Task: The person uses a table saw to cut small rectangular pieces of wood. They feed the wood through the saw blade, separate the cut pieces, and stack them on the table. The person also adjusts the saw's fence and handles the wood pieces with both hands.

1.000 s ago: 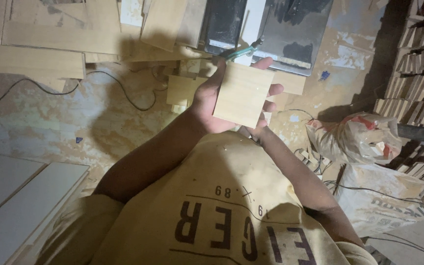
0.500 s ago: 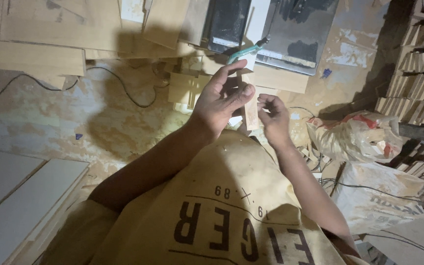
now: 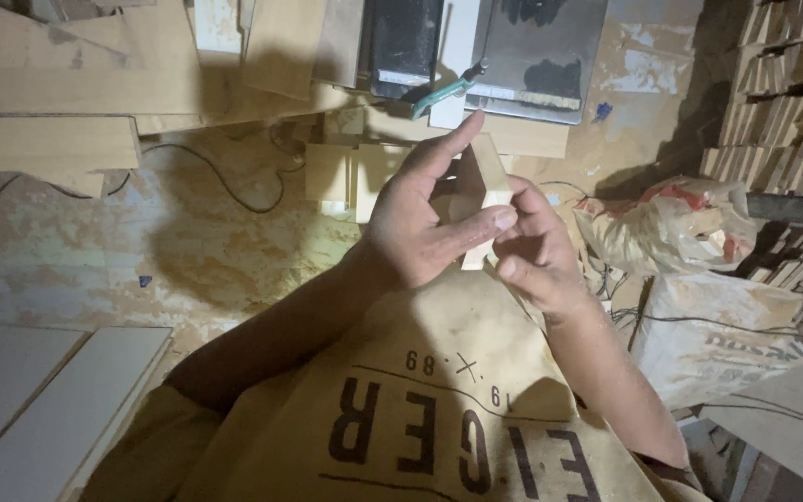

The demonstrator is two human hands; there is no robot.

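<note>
Small pale wooden block [image 3: 485, 191], held edge-on at chest height, centre of view, above the person's tan printed shirt [image 3: 439, 409]. The left hand [image 3: 425, 218] grasps the block from the left: its thumb lies across the near face, its index finger extends upward along the far edge, and the remaining fingers curl behind. The right hand [image 3: 536, 251] grips the block's lower right side, fingers folded against it and touching the left thumb tip. Both hands are thus closed on the same block, which rests on no surface.

Beyond the hands, on the dusty floor [image 3: 95, 242], lie more pale wooden offcuts [image 3: 346, 177], just far of the block. Farther off stands a dark machine with a grey metal plate [image 3: 532, 56]; a green-handled tool [image 3: 443, 93] lies at its near edge. Long wooden boards [image 3: 48, 102] occupy the far left, with a thin black cable [image 3: 206, 177] trailing across the floor beside them. White flat panels [image 3: 39, 400] lie at the near left. To the right sit crumpled plastic sacks [image 3: 680, 232], and stacked wooden pieces [image 3: 773, 102] fill the far right.
</note>
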